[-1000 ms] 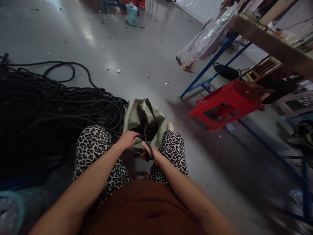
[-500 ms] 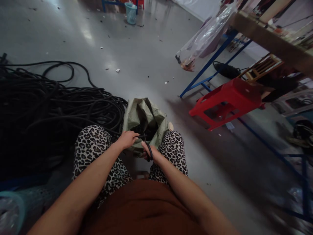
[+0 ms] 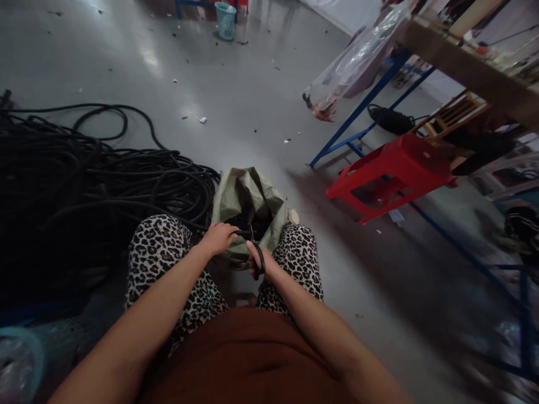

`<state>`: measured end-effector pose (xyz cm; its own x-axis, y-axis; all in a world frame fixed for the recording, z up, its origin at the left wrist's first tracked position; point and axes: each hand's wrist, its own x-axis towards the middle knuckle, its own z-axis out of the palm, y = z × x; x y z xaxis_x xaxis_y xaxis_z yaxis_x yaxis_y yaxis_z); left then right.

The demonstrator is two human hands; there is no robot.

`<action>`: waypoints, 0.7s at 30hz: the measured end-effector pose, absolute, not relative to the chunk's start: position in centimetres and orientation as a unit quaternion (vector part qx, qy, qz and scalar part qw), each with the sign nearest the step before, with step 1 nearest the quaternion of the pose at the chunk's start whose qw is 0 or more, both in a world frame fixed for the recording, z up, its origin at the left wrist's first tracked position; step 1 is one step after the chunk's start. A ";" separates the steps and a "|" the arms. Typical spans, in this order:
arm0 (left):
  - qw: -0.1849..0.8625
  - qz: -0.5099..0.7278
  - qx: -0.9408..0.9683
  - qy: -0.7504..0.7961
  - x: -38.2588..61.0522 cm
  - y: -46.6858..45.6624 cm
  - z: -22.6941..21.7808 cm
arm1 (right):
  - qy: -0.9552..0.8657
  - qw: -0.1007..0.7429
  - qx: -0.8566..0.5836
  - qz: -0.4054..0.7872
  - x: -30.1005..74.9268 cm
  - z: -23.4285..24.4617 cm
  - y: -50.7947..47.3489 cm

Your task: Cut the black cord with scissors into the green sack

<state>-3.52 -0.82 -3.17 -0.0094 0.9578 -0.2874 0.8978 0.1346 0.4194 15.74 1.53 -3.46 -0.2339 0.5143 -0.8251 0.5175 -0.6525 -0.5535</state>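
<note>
Between my knees a greenish woven sack (image 3: 227, 196) stands with its mouth wide, dark pieces lying inside. My left hand (image 3: 219, 238) is closed on a black cord (image 3: 242, 232), whose end reaches out over the sack's mouth. In my right hand (image 3: 257, 261) are black-handled scissors (image 3: 261, 262), the fingers wrapped in the handle loops. The scissor blades point up at the cord just past my left fingertips; whether they touch it is too small to tell. From the left side, a big pile of black cord (image 3: 151, 179) runs up to the sack.
A red stool (image 3: 391, 174) lies tipped at the right beside a blue-legged table (image 3: 471, 67). A clear plastic bag (image 3: 349, 67) hangs at its corner. One light-blue basket (image 3: 226, 22) stands far off; another blue bin (image 3: 37, 359) is at lower left. Scraps dot the grey floor.
The scissors have turned slightly, their blades now meeting the cord's line beyond my left fingers. More of the cord end shows past my left hand. My left hand has barely moved.
</note>
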 end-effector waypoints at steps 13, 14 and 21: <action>0.253 0.029 0.638 0.727 -3.8 -0.9 -2.8 | 0.413 0.015 0.640 -0.648 15.7 -3.1 1.8; 0.256 0.028 0.637 0.726 -3.8 -0.8 -2.8 | 0.412 0.016 0.642 -0.647 15.6 -3.1 1.8; 0.272 0.016 0.631 0.726 -3.7 -0.7 -2.5 | 0.439 0.031 0.644 -0.626 15.8 -3.3 1.8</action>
